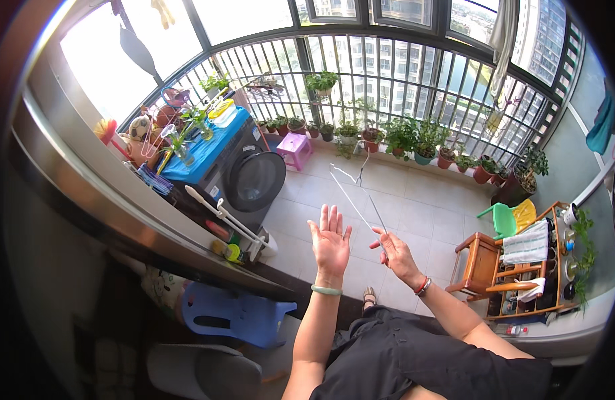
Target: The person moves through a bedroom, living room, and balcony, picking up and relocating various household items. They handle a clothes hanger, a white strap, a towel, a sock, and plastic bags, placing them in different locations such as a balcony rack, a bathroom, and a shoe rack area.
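Held out in front of my body, my right hand (397, 256) is closed round one end of a thin white clothes hanger (351, 195). The hanger's hook points up and away from me, over the tiled floor. To its left, my left hand (331, 245) is raised with the palm turned up and the fingers stretched apart, holding nothing. A pale green bangle (326, 290) circles my left wrist, and a red band with a bracelet (423, 286) sits on my right wrist. A gap separates the left hand from the hanger.
A front-loading washing machine (244, 177) with a blue cover stands at the left, beside a pink stool (295, 151). Potted plants (401, 135) line the barred windows. On the right are a wooden chair (477, 263), a green small chair (502, 220) and a shelf. A blue plastic chair (234, 313) stands lower left.
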A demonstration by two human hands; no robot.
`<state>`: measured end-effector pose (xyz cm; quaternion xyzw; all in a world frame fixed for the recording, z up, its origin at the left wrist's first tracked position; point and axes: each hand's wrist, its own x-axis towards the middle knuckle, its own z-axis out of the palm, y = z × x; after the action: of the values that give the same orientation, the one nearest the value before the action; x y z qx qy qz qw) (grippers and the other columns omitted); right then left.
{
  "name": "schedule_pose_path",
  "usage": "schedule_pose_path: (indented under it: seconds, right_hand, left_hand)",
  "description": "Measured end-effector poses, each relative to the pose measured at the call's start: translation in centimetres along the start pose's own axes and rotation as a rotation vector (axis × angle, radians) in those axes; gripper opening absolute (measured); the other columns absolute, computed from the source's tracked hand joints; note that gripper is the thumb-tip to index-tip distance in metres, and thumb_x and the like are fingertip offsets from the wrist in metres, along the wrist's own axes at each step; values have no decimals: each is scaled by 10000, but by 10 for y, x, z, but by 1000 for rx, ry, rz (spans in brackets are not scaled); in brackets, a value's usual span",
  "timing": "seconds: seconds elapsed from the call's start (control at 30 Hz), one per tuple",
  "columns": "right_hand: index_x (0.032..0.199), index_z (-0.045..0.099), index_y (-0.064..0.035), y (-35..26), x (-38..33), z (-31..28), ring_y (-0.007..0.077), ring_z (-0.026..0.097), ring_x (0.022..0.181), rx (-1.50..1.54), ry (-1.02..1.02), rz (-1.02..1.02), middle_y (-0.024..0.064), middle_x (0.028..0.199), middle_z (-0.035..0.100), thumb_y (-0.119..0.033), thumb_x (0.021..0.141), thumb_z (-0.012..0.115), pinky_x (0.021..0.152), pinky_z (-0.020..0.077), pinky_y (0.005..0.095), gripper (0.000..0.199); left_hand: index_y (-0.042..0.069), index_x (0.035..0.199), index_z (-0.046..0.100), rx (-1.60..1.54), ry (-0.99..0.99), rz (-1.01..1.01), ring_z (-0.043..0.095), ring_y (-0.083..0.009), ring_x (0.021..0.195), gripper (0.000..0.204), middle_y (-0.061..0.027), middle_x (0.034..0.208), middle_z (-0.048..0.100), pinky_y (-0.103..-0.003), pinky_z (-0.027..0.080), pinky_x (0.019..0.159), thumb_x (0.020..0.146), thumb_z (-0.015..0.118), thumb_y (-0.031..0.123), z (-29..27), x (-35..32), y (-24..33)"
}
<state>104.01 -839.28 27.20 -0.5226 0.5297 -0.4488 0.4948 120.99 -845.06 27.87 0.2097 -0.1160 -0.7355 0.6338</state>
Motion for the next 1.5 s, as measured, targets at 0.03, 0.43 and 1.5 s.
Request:
schedule_pose_path:
  seconds: [0.03, 0.43, 1.5]
  right_hand:
    - [1333, 529, -64, -5, 21, -2, 62, 495, 585, -8, -8, -16, 50, 910, 666, -419, 1038, 384, 575, 454, 234, 484]
    - [1301, 565, -67, -4, 178, 1, 44, 484, 600, 34, -197, 38, 47, 922, 668, -383, 1035, 422, 574, 433, 207, 436]
    - [1357, 517, -140, 7, 776, 90, 67, 597, 636, -17, -356, 74, 47, 993, 674, -397, 1028, 412, 514, 452, 199, 430]
  left_hand:
    - [179, 1521, 240, 21, -40, 31, 111, -226, 1477, 651, -60, 1590, 193, -477, 69, 1182, 1006, 229, 578, 1, 15, 3]
    - [199, 1503, 264, -71, 113, 59, 171, -223, 1466, 580, -71, 1585, 198, -513, 152, 1168, 1023, 252, 524, -11, 146, 15]
    - [192, 1501, 289, -141, 125, 211, 204, -198, 1457, 591, -40, 1576, 242, -496, 121, 1175, 1018, 258, 531, -34, 669, 187]
